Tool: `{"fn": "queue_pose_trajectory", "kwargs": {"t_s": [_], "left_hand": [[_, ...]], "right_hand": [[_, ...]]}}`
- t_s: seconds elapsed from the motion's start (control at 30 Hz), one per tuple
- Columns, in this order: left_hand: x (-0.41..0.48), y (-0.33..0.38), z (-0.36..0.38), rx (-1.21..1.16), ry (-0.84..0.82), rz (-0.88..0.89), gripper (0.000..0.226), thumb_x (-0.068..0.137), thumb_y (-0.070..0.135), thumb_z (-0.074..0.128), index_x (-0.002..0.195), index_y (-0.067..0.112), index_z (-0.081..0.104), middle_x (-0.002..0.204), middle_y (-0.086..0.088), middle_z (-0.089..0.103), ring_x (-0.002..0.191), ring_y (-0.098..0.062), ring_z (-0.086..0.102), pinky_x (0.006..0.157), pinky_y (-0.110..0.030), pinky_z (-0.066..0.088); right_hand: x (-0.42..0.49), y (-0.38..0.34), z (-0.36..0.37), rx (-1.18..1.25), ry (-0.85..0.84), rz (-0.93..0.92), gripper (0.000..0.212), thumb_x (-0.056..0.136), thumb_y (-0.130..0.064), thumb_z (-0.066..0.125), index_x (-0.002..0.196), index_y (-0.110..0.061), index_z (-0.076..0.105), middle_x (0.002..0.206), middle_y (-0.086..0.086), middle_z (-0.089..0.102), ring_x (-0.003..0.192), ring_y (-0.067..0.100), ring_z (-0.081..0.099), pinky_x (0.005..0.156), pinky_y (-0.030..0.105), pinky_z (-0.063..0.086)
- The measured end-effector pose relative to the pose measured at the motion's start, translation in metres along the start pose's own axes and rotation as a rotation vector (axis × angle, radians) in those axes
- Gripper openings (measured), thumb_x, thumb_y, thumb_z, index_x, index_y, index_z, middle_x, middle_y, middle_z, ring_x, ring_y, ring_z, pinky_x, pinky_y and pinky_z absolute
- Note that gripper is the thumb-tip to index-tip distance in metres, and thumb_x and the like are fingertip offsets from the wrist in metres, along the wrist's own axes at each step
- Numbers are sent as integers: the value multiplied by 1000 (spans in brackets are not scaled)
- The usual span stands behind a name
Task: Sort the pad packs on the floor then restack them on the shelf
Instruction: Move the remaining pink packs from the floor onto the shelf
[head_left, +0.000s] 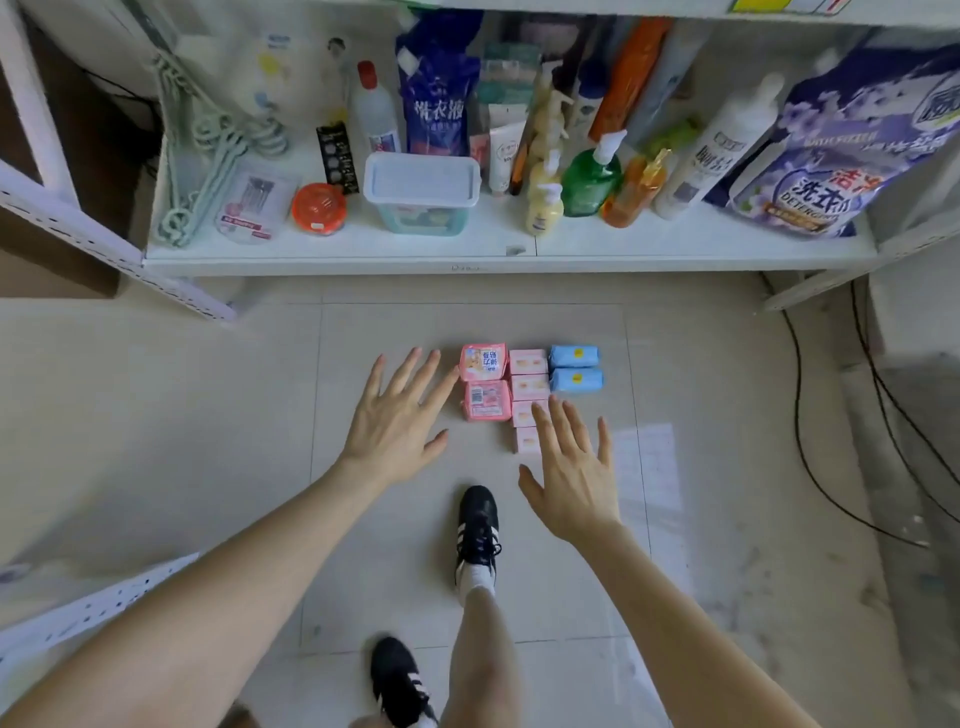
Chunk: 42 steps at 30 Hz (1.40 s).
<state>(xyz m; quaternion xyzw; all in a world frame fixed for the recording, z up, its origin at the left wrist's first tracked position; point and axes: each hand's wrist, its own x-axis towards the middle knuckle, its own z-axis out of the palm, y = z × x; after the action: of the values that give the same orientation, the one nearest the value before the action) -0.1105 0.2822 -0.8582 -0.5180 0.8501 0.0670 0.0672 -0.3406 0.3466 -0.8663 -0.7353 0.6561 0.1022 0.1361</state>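
Beige tile forms the floor (208, 415). The pad packs (530, 387) lie on it in three columns, short of the front edge of the shelf (337, 261) and roughly level with its middle.

- Left column: two bright pink packs (485, 400), one behind the other, touching.
- Middle column: four pale pink packs (529, 361), edge to edge, running toward me and set against the bright pink ones.
- Right column: two blue packs (575, 357), side against side, just beside the far end of the middle column.

My left hand (397, 415) is spread, fingers straight and apart, holding nothing. Its fingertips sit just beside the left side of the bright pink packs; I cannot tell whether they make contact. My right hand (571, 467) is likewise spread with straight fingers and holds nothing. It is over the near end of the pale pink column, covering part of the third pack; I cannot tell whether it presses on the packs.

Near the shelf's front edge stand a lidded plastic tub (422, 179), a round orange container (318, 208) to its left and a green pump bottle (589, 182) to its right. One black striped shoe (478, 530) stands on the floor between my forearms, nearer me than the packs.
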Motion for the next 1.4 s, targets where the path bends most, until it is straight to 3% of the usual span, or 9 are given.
{"fn": "queue_pose_trajectory", "kwargs": {"t_s": [0.1, 0.2, 0.5, 0.67, 0.77, 0.97, 1.1, 1.27, 1.4], "left_hand": [[38, -14, 41, -6, -17, -26, 81, 71, 43, 74, 141, 15, 46, 147, -14, 44, 137, -34, 39, 108, -59, 31], [71, -24, 86, -33, -41, -48, 78, 75, 43, 72, 142, 14, 44, 148, -15, 43, 137, -35, 38, 109, -59, 29], [144, -47, 236, -85, -151, -49, 79, 80, 46, 66, 147, 18, 35, 153, -12, 34, 142, -31, 31, 113, -56, 23], [181, -60, 308, -130, -209, -9, 84, 83, 48, 64, 151, 21, 24, 158, -10, 23, 146, -28, 21, 116, -54, 16], [200, -68, 341, -162, -234, 22, 88, 83, 49, 64, 153, 23, 17, 160, -8, 17, 147, -27, 17, 117, -52, 14], [230, -76, 382, -198, -288, 118, 90, 83, 48, 65, 153, 29, 12, 161, -6, 12, 147, -29, 15, 117, -50, 17], [241, -78, 396, -201, -283, 144, 88, 84, 50, 62, 153, 31, 10, 161, -5, 12, 146, -29, 17, 115, -50, 21], [253, -79, 400, -218, -287, 158, 95, 79, 53, 64, 153, 27, 12, 161, -7, 14, 145, -30, 20, 114, -50, 24], [262, -72, 403, -247, -265, 154, 105, 69, 54, 72, 152, 23, 17, 160, -7, 18, 141, -30, 28, 111, -48, 30]], "right_hand": [[40, 12, 38, 27, -46, -50, 79, 90, -47, 47, 154, -16, 13, 161, 7, 12, 149, 25, 11, 115, 47, -7], [78, 22, 78, 47, -89, -77, 80, 92, -47, 45, 154, -16, 6, 162, 6, 5, 149, 24, 5, 116, 49, -4], [169, 35, 211, 118, -160, -83, 87, 81, -43, 65, 151, -13, 24, 158, 10, 23, 145, 26, 23, 115, 54, 12], [212, 42, 279, 137, -192, -62, 92, 82, -45, 65, 153, -16, 14, 162, 5, 10, 149, 23, 10, 117, 51, 5], [230, 49, 311, 149, -188, -36, 98, 78, -43, 70, 153, -14, 14, 162, 5, 11, 148, 23, 11, 117, 51, 5], [244, 55, 357, 168, -138, -71, 107, 63, -37, 83, 149, -10, 24, 158, 8, 25, 145, 26, 25, 115, 54, 20], [244, 56, 372, 177, -8, -66, 91, 59, -31, 85, 136, -7, 43, 137, 11, 52, 125, 30, 50, 101, 52, 42], [241, 55, 376, 209, 20, -91, 82, 60, -28, 80, 131, -5, 49, 124, 13, 54, 111, 30, 52, 95, 46, 45], [243, 49, 377, 295, -6, -101, 81, 58, -21, 78, 130, -3, 45, 127, 13, 53, 114, 32, 53, 93, 42, 46]]}}
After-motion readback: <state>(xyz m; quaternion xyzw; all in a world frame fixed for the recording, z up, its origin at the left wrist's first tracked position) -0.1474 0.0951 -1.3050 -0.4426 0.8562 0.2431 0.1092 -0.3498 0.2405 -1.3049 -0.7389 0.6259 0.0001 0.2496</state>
